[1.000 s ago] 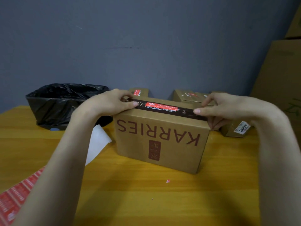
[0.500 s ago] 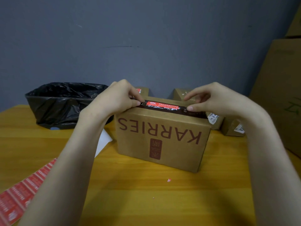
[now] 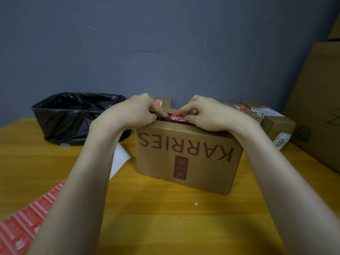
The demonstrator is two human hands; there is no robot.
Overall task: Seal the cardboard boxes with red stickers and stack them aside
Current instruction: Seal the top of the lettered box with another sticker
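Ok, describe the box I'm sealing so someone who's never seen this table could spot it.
On the yellow table, right of the black bin bag, it is the nearest cardboard box, with the left hand and right hand on its top. Unlike the smaller boxes behind it, its front reads KARRIES upside down in dark red.

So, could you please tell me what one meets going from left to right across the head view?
Red sticker sheet → black bin bag → KARRIES box → small labelled box → large carton.
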